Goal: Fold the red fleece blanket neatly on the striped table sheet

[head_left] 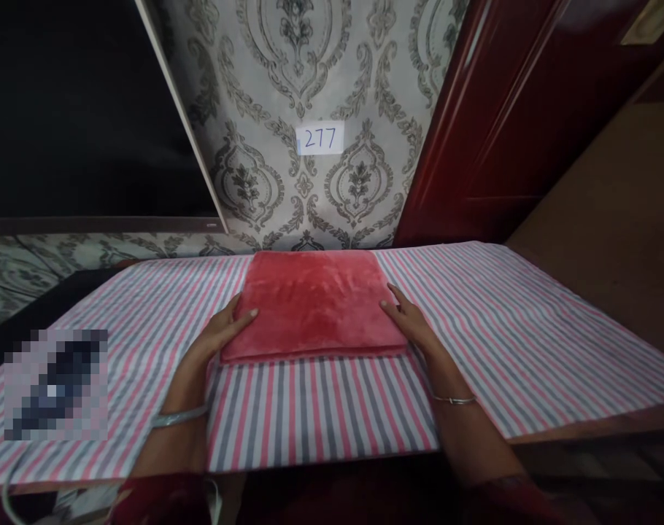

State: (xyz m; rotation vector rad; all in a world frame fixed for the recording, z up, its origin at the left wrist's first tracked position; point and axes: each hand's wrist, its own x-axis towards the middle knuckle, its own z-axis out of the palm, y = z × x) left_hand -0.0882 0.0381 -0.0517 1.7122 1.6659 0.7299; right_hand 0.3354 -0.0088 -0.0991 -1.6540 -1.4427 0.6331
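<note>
Fingers (243, 315) of the left hand (219, 332) loosely spread and laid flat against the left edge of a folded red cloth (313, 302), thumb resting on its plush top near the front corner, the rest tucked along the side; whether anything is pinched underneath cannot be told. Silver bangle (179, 417) circling the left wrist. Red cloth lying square and flat at the middle of the table, its far edge close to the wall, its near edge well back from the table's front. Beneath it, a pink, grey and white striped sheet (529, 328) spread across the whole table top, with a separate folded panel of the same stripes (321, 415) lying just in front of the red cloth and reaching to the near edge. Right hand (411, 321) pressed against the cloth's right edge, fingers (396, 297) straight and close together, pointing away along the side, palm down on the striped sheet. Thin bangle (455, 399) on the right wrist. At far left on the sheet, a blurred-out patch (55, 384). Behind, patterned wallpaper bearing a white label marked 277 (320, 138), a dark screen (80, 109) to its left, a dark red wooden door (507, 117) to its right.
</note>
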